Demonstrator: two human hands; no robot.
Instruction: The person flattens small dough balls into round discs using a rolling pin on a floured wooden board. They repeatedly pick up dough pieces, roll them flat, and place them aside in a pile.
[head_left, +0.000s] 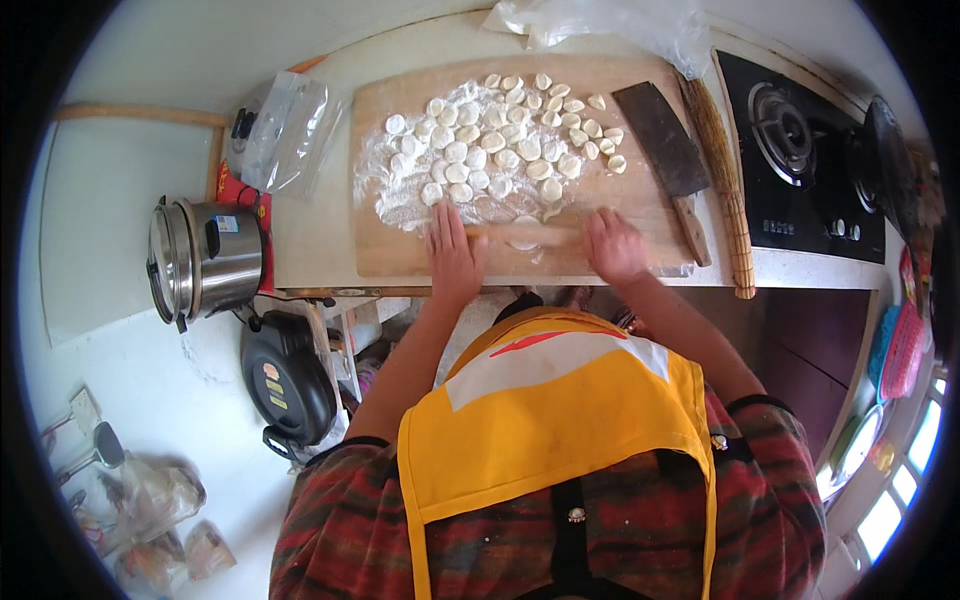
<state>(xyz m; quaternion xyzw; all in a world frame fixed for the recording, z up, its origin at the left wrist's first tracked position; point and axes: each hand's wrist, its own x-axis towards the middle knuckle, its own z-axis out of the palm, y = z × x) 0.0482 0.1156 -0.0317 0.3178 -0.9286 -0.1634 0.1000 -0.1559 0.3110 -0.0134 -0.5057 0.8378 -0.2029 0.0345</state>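
A wooden rolling pin lies crosswise near the front of a floured wooden board. My left hand rests on the pin's left end with its fingers stretched forward. Around the right end is my right hand, blurred and with curled fingers. A flat dough round lies beneath the middle of the pin, partly covered by it. Beyond my hands, several floured dough pieces are spread over the board. Those at the back right, such as one small lump, carry less flour.
A cleaver lies on the board's right side, beside a straw whisk broom. Further right is a black gas hob. Clear plastic bags and a steel pot stand left. Another plastic bag lies behind the board.
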